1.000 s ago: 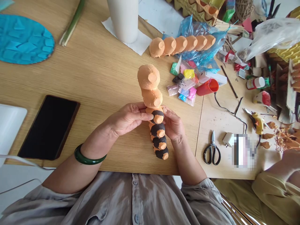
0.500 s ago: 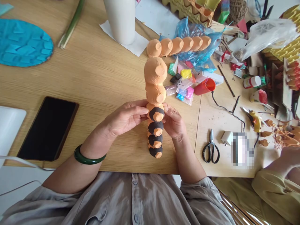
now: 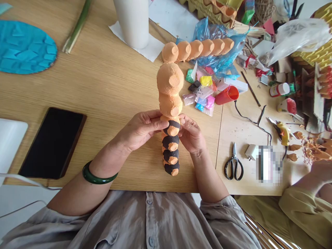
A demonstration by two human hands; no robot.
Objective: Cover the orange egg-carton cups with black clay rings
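Note:
An orange clay-covered strand of rounded bumps runs lengthwise in front of me, with black bands across its nearer, smaller bumps. My left hand pinches it from the left at the topmost black band, its thumb lying over that band's end. From the right, my right hand grips the same bump between thumb and fingers; some of its fingertips are hidden behind the strand. Beyond the far end, a second row of plain orange bumps angles off to the right; whether the two are joined I cannot tell.
To the left lie a dark phone and a blue oval piece. Rightward are clay packets, a red cup, scissors and a yellow-handled tool. A white cylinder stands behind. Another person's arm rests at right.
The near strand has turned and shifted slightly left at its far part. My left thumb has slid further over the topmost black band. My right hand has barely moved.

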